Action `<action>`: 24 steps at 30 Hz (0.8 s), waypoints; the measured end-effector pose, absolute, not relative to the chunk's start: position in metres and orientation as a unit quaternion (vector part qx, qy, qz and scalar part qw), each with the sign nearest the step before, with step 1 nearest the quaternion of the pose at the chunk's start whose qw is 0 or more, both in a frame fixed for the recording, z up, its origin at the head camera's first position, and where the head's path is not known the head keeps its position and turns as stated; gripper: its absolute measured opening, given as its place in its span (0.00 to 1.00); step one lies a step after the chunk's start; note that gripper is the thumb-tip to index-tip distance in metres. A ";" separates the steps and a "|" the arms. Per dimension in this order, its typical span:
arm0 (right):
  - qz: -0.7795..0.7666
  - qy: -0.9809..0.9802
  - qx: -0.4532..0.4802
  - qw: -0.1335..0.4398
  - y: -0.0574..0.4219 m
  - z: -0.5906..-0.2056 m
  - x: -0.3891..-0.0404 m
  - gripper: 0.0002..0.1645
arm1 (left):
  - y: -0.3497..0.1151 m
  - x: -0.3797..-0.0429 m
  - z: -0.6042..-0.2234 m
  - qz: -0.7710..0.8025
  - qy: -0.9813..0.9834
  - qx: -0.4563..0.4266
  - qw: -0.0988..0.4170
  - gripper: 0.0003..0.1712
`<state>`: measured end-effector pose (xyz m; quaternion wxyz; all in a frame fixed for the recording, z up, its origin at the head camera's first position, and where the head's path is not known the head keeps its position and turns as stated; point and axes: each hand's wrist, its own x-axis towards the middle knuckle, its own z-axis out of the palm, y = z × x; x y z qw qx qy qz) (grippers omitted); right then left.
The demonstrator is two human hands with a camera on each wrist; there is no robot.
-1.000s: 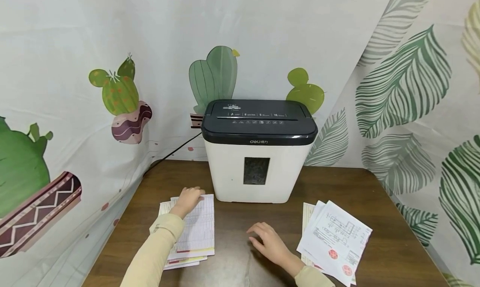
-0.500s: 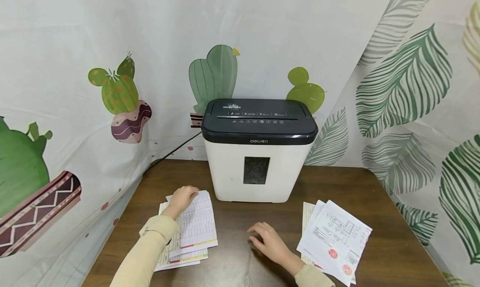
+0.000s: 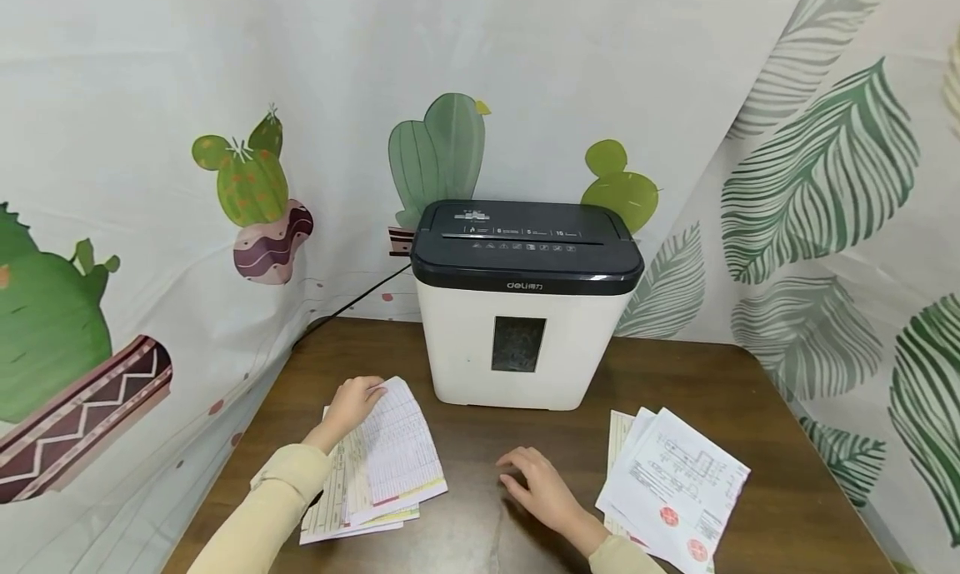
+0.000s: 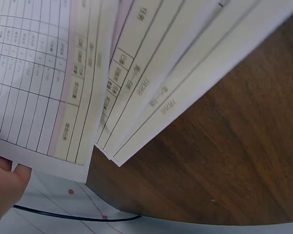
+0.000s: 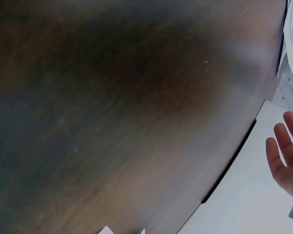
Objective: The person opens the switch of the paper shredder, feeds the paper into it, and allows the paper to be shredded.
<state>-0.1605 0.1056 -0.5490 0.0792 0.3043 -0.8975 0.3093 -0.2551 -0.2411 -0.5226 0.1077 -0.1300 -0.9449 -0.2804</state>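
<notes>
My left hand (image 3: 352,406) pinches a printed sheet (image 3: 401,453) by its top edge, and the sheet bends as it is raised. Below it lies a fanned stack of printed papers (image 3: 318,520) on the left of the table. In the left wrist view, fingertips of the left hand (image 4: 9,185) show at the edge of the lifted sheet (image 4: 24,87), with cream-edged papers (image 4: 151,102) under it. My right hand (image 3: 546,491), fingers loosely bent, holds nothing near the table's middle; the right wrist view shows the right hand (image 5: 289,163) with its fingers spread.
A white paper shredder (image 3: 457,349) with a dark lid and feed slot (image 3: 521,239) stands at the back centre. Right of my right hand lies another pile of papers (image 3: 678,491). A black cable (image 3: 352,303) runs left from the shredder over the brown table (image 3: 480,449).
The left hand has moved left and slightly back, lifting the top sheet and turning it aslant. More of the stack below is uncovered. The right hand stays put.
</notes>
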 end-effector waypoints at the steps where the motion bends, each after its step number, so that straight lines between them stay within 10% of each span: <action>1: 0.315 -0.897 0.299 0.076 0.106 -0.549 -0.160 0.09 | -0.242 -0.254 -0.523 -0.295 -0.942 -0.124 0.106 0.09; 24: 0.662 -0.733 0.084 -0.130 0.114 -0.539 -0.172 0.26 | -0.232 -0.235 -0.519 -0.508 -0.847 -0.101 0.123 0.07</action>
